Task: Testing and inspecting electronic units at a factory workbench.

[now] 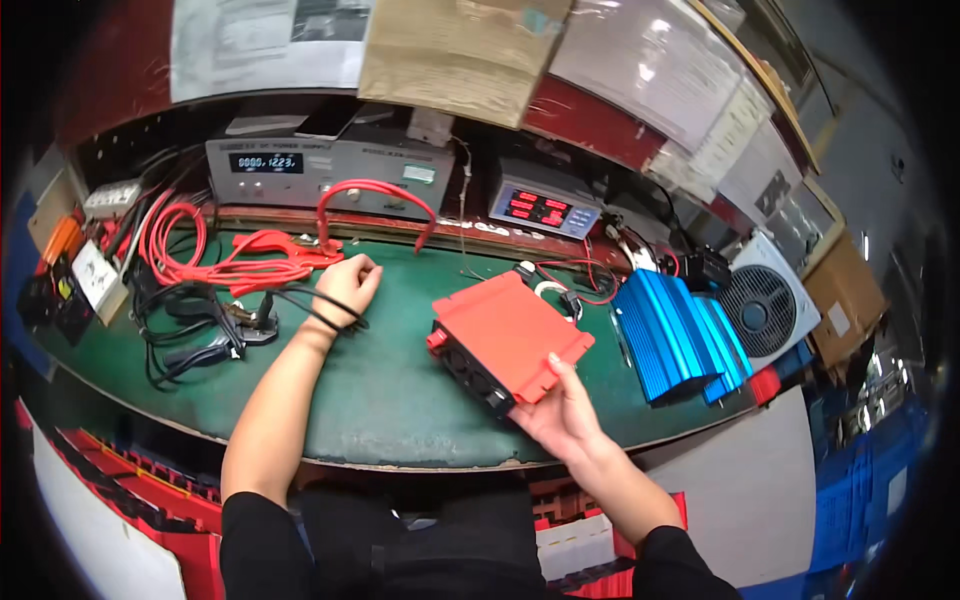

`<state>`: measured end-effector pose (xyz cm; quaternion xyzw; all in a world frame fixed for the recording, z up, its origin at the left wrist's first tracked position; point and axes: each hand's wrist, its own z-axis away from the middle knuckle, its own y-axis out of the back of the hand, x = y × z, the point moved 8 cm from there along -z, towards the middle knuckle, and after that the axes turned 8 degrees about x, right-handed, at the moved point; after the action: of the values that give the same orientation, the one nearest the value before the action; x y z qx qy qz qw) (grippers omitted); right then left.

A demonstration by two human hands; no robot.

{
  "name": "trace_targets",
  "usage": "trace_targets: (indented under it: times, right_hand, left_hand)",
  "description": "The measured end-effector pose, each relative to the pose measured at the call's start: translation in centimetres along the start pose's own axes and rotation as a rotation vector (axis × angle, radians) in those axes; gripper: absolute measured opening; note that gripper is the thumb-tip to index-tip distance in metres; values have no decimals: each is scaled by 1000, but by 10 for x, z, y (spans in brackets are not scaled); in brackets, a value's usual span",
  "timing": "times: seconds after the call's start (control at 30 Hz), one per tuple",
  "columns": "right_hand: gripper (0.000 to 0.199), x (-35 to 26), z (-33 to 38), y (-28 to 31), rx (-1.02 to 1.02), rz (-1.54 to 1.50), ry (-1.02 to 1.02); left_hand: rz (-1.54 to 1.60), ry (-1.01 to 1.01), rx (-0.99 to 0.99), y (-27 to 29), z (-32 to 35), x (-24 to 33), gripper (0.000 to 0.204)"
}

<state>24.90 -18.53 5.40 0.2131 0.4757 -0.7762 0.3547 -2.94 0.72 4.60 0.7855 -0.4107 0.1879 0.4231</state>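
Box (515, 330), red with black end, is over the green bench (390, 415), your right hand (562, 422) gripping its near corner; your loosely curled left hand (348, 287) could best steady the opposite side.

Tabletop (385, 400): green. Box (512, 330): red, black end. Cables (228, 272) near left edge: red, black. Cases (658, 338) near right edge: blue, ribbed stripes. Display (537, 208): red digits.
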Motion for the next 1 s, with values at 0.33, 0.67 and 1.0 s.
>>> trace_targets:
  times: [0.33,0.67,1.0]
  right_hand:
    - [35,-43,-6,2,-75,717,636]
    - [84,34,21,-34,-27,750,560]
    - [85,7,6,-16,37,477,571]
  left_hand:
    - [58,-12,-237,10,6,34,40]
    - [-190,-92,-8,14,22,51,29]
    - [-240,-43,25,11,33,57,29]
